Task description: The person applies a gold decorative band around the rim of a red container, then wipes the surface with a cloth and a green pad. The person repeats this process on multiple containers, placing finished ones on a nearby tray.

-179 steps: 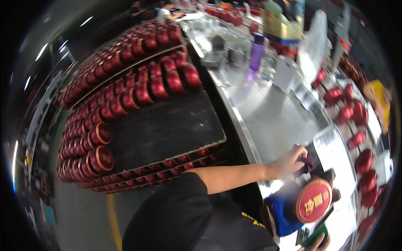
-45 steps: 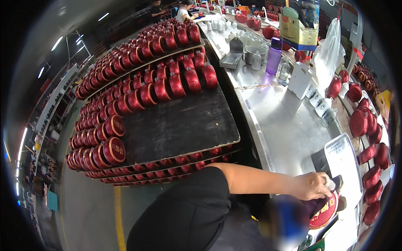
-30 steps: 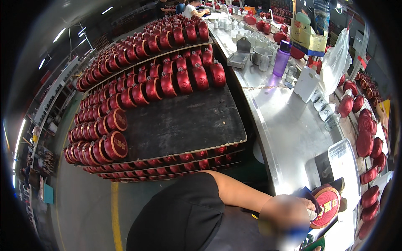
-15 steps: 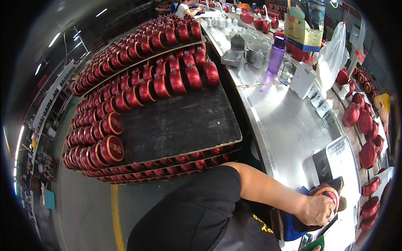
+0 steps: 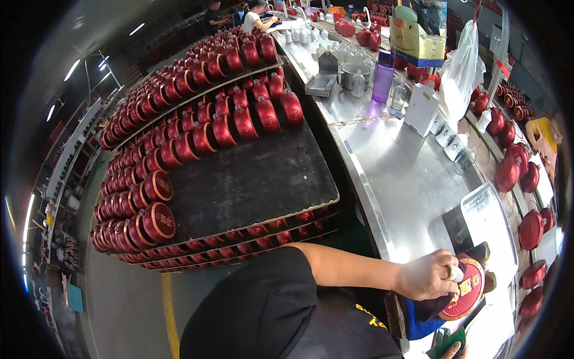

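Observation:
A round red bottle (image 5: 472, 297) with a gold rim and gold pattern on its flat face lies tilted at the bench's near right. My left hand (image 5: 426, 276) is closed over its upper left edge, fingers bent around a dark maroon cloth (image 5: 428, 307). Something pale covers or sits at a fingertip; which one I cannot tell. Below the bottle, a blue cloth (image 5: 421, 326) is spread. Only fingers of my right hand (image 5: 457, 352) show at the lower edge, closed against a green flat piece (image 5: 446, 343).
A clear plastic tray (image 5: 494, 218) is beside the bottle. On the metal bench (image 5: 397, 173) stand a purple bottle (image 5: 383, 78), a white box (image 5: 421, 109) and small jars. To the left, a stacked rack (image 5: 251, 173) carries rows of red bottles. Further red bottles (image 5: 531, 229) line the right side.
My left hand has moved up and left, uncovering the red bottle's patterned face, which has turned into view. More of my right fingers and the green piece show. The whole view has shifted slightly.

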Motion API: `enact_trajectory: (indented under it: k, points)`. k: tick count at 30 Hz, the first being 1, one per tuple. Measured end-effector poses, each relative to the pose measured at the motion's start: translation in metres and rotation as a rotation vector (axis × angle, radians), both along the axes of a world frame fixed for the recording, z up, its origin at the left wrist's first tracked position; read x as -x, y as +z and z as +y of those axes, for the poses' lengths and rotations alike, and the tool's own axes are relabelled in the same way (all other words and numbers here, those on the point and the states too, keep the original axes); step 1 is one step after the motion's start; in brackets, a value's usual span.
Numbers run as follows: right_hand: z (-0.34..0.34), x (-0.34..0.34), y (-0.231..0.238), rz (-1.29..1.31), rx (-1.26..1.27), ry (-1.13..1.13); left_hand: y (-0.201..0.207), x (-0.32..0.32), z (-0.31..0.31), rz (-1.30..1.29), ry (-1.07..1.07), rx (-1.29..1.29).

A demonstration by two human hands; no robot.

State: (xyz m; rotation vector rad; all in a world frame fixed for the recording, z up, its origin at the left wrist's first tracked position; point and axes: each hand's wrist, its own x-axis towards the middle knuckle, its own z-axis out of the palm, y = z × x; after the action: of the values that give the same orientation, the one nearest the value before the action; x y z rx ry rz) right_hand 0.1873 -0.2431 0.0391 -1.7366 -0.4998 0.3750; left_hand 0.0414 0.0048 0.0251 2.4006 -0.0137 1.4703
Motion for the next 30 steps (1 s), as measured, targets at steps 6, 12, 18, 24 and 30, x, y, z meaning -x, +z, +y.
enact_trajectory:
  k: [6,12,18,24,30]
  points:
    - [0.008,-0.002,-0.005,0.024,-0.001,-0.058,-0.021,-0.002,-0.01,-0.001,-0.138,0.267]
    - [0.018,-0.002,-0.02,0.033,0.003,-0.088,-0.026,-0.006,-0.018,-0.051,-0.12,0.328]
    - [0.032,-0.001,-0.029,0.058,-0.113,0.0,-0.021,-0.001,-0.019,-0.034,-0.092,0.343]
    - [0.043,0.01,-0.02,0.017,-0.054,-0.003,-0.021,-0.002,-0.018,-0.066,-0.098,0.362]
    - [0.048,0.017,-0.013,0.02,-0.1,0.097,-0.021,-0.001,-0.018,-0.036,-0.037,0.306]
